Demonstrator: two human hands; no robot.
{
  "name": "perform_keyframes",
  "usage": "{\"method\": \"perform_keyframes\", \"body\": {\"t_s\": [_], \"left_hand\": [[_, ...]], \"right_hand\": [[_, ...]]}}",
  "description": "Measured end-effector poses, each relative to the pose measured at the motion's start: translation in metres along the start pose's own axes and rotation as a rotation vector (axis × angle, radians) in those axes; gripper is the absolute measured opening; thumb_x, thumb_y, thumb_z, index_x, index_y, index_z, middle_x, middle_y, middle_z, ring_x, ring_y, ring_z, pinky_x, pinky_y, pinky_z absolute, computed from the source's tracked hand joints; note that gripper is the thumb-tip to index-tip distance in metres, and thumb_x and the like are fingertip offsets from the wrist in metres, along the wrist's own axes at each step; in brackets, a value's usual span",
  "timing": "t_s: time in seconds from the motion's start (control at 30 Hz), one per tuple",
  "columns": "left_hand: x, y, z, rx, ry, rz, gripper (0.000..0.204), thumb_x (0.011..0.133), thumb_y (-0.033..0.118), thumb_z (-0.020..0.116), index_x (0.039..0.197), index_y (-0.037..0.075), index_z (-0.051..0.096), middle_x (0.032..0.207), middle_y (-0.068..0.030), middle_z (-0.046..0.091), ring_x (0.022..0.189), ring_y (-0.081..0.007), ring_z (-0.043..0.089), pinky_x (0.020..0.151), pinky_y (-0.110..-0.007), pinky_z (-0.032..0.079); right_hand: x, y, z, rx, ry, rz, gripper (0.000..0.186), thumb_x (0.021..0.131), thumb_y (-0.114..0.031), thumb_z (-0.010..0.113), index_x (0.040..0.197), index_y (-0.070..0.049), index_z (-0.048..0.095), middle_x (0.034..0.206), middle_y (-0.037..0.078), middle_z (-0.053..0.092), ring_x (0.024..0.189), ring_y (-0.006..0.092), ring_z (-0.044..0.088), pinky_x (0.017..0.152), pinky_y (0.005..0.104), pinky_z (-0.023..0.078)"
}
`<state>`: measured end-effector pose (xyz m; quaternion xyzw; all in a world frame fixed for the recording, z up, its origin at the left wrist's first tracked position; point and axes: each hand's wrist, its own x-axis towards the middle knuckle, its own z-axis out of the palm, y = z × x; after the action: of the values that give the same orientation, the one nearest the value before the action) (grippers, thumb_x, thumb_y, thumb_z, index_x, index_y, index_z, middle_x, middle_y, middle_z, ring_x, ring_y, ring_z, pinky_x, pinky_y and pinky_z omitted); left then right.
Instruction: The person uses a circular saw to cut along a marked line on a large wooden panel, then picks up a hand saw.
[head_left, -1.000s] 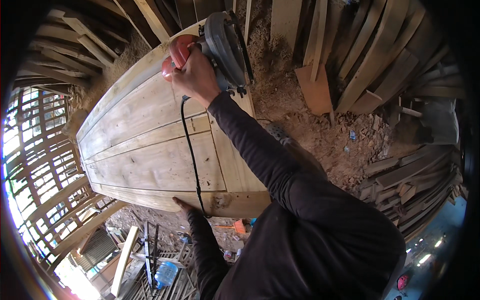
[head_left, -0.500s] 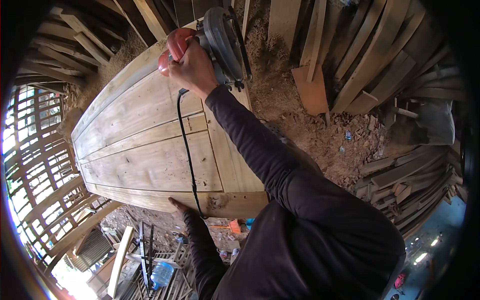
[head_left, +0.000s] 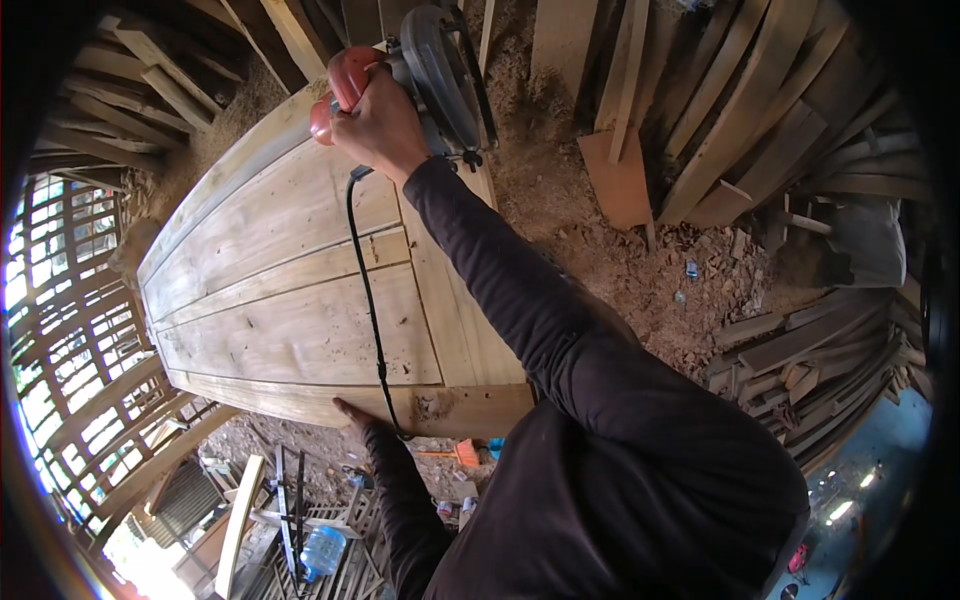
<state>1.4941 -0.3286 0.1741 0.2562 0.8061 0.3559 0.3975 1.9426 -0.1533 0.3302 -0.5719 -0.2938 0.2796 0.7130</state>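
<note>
A large panelled wooden door (head_left: 300,330) lies flat in front of me, its planks pale, with dark seams between them. At its far right end sits a circular saw (head_left: 437,80) with a red handle and a dark round guard. My right hand (head_left: 375,120) is closed round that handle, the arm stretched out across the door. A black cord (head_left: 366,290) runs from the saw over the panels and drops past the near edge. At this near edge my left hand (head_left: 352,414) grips the rim of the door; most of its fingers are hidden below.
Planks (head_left: 740,90) lean at the far right, with more timber (head_left: 810,355) stacked below. Sawdust and chips cover the floor (head_left: 620,270). Near left are a blue water bottle (head_left: 323,551), an orange broom head (head_left: 466,453) and a slatted wooden wall (head_left: 80,280).
The saw and my right hand appear slightly higher and further left in view, while the whole scene shifts a little left. Both hands keep their hold.
</note>
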Motion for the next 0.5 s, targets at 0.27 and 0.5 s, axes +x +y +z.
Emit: {"method": "perform_keyframes", "body": {"t_s": [0.27, 0.5], "left_hand": [[-0.034, 0.039, 0.024, 0.294, 0.08, -0.161, 0.074, 0.093, 0.062, 0.027, 0.148, 0.014, 0.018, 0.149, -0.0106, 0.027, 0.131, -0.0274, 0.035, 0.11, -0.044, 0.026], [0.02, -0.014, -0.004, 0.017, -0.06, -0.046, 0.074, 0.093, 0.062, 0.027, 0.149, 0.014, 0.018, 0.15, -0.01, 0.027, 0.131, -0.0279, 0.035, 0.11, -0.044, 0.026]], "right_hand": [[0.011, 0.01, -0.003, -0.008, 0.02, -0.119, 0.025, 0.065, 0.012, 0.048, 0.078, -0.002, 0.032, 0.073, 0.003, 0.034, 0.063, 0.015, 0.036, 0.063, 0.0231, 0.037], [0.015, 0.007, 0.0, 0.008, 0.016, -0.11, 0.028, 0.065, 0.012, 0.048, 0.082, -0.002, 0.031, 0.071, 0.002, 0.032, 0.062, 0.012, 0.034, 0.06, 0.0219, 0.037]]}}
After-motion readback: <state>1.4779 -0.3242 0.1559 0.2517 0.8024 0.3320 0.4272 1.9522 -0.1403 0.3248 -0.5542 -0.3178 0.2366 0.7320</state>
